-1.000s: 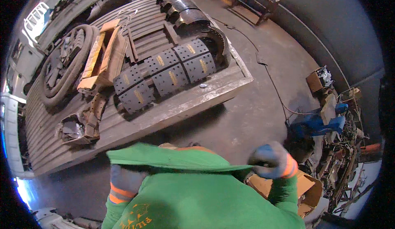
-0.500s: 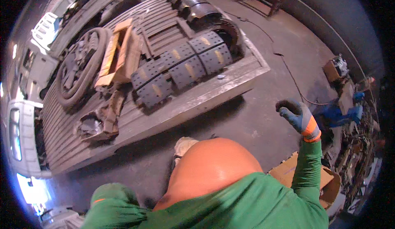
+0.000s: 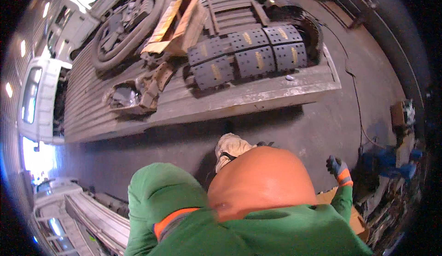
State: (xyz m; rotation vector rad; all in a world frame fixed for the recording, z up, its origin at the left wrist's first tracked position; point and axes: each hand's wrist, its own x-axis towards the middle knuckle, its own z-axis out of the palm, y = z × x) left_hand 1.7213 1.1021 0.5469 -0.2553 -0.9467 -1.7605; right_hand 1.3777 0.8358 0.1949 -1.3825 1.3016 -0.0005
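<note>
My right hand [image 3: 336,165], in a dark blue glove with an orange and grey cuff, hangs at the lower right above the floor. Its fingers look curled in, with nothing showing in them. My left arm is bent across the lower left; the orange glove cuff [image 3: 171,219] shows, but the fingers are hidden by the green sleeve [image 3: 161,194]. The nearest goods are grey brake shoes [image 3: 258,60] with drilled linings and yellow print, lined up on a ribbed platform [image 3: 230,104] ahead of me.
The platform also bears a torn yellow carton [image 3: 172,21], black hoses or tyres [image 3: 124,30] and a broken cardboard box [image 3: 133,99]. A cable [image 3: 352,85] runs over the floor at right. A cardboard box [image 3: 357,221] stands beside me, with metal scrap [image 3: 391,196] beyond. White truck cabs [image 3: 39,99] stand at left.
The view has turned, so the platform sits higher and further right. My right hand has dropped lower. More of my left sleeve and its orange cuff has come into view.
</note>
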